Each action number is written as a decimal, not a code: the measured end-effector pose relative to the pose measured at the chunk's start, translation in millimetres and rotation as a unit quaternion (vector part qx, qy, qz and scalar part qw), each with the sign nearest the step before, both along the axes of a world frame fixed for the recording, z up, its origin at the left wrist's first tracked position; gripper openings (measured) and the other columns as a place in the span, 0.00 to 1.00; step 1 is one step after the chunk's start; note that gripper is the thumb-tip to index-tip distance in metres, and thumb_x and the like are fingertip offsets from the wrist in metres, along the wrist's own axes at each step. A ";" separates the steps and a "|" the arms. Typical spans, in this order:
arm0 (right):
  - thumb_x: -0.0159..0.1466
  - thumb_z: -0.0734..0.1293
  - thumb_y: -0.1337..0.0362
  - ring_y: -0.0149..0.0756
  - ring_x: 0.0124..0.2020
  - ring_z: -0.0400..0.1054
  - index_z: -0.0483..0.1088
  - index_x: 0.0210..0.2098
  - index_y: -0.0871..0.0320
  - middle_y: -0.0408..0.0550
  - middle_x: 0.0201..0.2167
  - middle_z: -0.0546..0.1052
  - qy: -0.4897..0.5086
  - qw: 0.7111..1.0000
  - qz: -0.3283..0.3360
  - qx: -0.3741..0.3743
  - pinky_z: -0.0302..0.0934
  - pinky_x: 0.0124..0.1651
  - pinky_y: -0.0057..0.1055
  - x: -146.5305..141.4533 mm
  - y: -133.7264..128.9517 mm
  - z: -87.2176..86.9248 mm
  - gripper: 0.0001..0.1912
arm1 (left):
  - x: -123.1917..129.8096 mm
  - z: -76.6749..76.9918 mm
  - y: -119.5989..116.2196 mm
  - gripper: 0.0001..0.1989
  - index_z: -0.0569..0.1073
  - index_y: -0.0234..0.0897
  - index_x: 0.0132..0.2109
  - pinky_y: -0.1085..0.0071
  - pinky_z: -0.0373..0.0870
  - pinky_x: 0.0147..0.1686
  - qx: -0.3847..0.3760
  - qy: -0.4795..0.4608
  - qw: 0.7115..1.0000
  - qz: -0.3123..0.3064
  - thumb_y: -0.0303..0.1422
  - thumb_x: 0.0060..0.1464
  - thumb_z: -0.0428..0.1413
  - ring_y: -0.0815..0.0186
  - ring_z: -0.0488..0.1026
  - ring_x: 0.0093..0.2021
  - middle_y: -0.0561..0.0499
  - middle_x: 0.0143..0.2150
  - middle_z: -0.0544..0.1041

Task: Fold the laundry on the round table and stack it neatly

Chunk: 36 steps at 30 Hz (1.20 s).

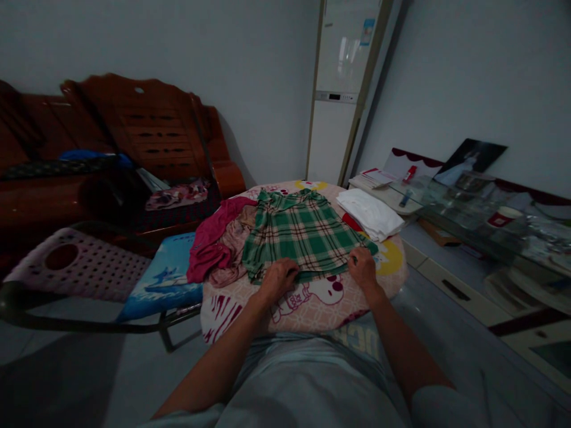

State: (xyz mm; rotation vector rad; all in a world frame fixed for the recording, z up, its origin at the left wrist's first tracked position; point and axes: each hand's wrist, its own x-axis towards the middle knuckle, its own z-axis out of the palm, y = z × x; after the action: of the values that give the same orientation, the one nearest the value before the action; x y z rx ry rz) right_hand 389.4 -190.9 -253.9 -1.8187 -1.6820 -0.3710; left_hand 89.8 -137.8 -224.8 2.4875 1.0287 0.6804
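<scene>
A green plaid garment lies spread on a round table with a pink patterned cloth. My left hand is at the garment's near edge, left of its middle, with its fingers bent together on the fabric. At the near right corner, my right hand pinches the hem. Crumpled pink and magenta clothes lie against the garment's left side. Folded white cloth rests at the table's right, with something red partly under it.
A chair with a blue cushion stands at the left, before a wooden sofa. On the right is a glass-topped cabinet with a paper cup. A tall white appliance stands behind.
</scene>
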 end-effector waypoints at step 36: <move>0.65 0.57 0.74 0.46 0.41 0.75 0.75 0.44 0.69 0.67 0.37 0.79 -0.095 0.944 -0.218 -0.228 0.61 0.40 0.35 38.1 68.5 36.4 0.16 | 13.4 -4.5 -12.3 0.10 0.75 0.37 0.39 0.70 0.66 0.41 0.056 0.102 0.992 -0.048 0.27 0.63 0.49 0.63 0.71 0.41 0.47 0.37 0.74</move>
State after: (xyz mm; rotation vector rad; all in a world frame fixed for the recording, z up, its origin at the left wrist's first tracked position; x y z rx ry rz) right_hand 427.4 -122.3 -217.5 -2.5871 -1.5663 -0.3706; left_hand 103.2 -150.1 -229.3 2.7310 0.9549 0.4731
